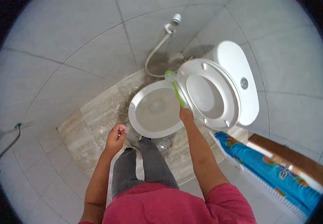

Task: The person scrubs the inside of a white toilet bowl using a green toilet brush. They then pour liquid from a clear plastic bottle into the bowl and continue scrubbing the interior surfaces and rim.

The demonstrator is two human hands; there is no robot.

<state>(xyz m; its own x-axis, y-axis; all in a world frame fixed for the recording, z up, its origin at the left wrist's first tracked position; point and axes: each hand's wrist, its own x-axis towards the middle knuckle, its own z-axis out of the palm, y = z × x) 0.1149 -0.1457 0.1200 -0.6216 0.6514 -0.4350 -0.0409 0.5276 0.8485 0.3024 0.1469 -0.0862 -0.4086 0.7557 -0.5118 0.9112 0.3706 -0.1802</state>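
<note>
One green brush (176, 92) sits gripped in your right hand (186, 114), its long axis pointing to eleven o'clock; your left hand (116, 137), half-curled, looks empty.

The toilet bowl (132, 112) stands on the floor (94, 130); the raised seat (229, 93) stands between it and the tank (240, 67), right. The brush (176, 91) runs along the bowl's right edge, its head at the far end, its handle in the right hand (186, 114). The left hand (116, 138) is beside the bowl's near-left edge; the hose (146, 61) hangs beyond its far edge.
</note>
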